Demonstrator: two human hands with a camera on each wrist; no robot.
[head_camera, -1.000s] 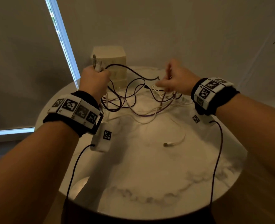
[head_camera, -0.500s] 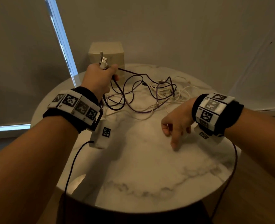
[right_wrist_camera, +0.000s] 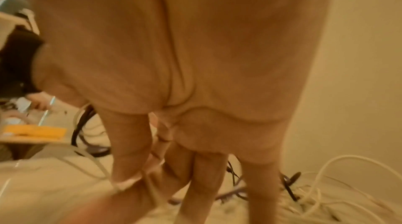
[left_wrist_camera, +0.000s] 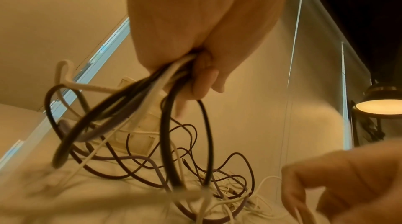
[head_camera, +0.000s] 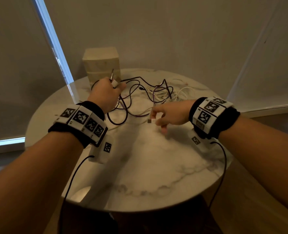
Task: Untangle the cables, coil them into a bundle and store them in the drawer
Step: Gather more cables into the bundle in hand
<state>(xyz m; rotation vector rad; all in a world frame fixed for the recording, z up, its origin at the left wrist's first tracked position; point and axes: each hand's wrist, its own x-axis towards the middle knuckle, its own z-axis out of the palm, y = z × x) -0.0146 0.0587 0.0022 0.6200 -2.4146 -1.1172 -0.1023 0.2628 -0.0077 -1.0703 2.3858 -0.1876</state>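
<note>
The left hand [head_camera: 104,93] is closed in a fist round several cable strands near the far left edge of the round marble table [head_camera: 156,174], plug ends poking up from its grip; the left wrist view shows dark, purple and white cords bunched between its curled fingers and trailing down. The right hand [head_camera: 171,114] pinches a white plug [head_camera: 154,117] between thumb and forefinger just above the table's middle, with a thin white cord running back from it. The tangle of cables [head_camera: 158,92] lies loose toward the far edge, just right of the beige drawer box [head_camera: 101,65], which stands at the far left edge with its drawers seemingly closed. To do this step well, I judge the right hand should draw the white plug slowly toward the near edge, following its cord back through the loops rather than tugging, while the left hand stays firm as an anchor so the knot loosens instead of tightening. Half a second ago the right hand was lower on the table with fingertips reaching down and no plug visible in it; it has since lifted with the plug pinched, and the left hand sits a little lower and nearer the box.
</note>
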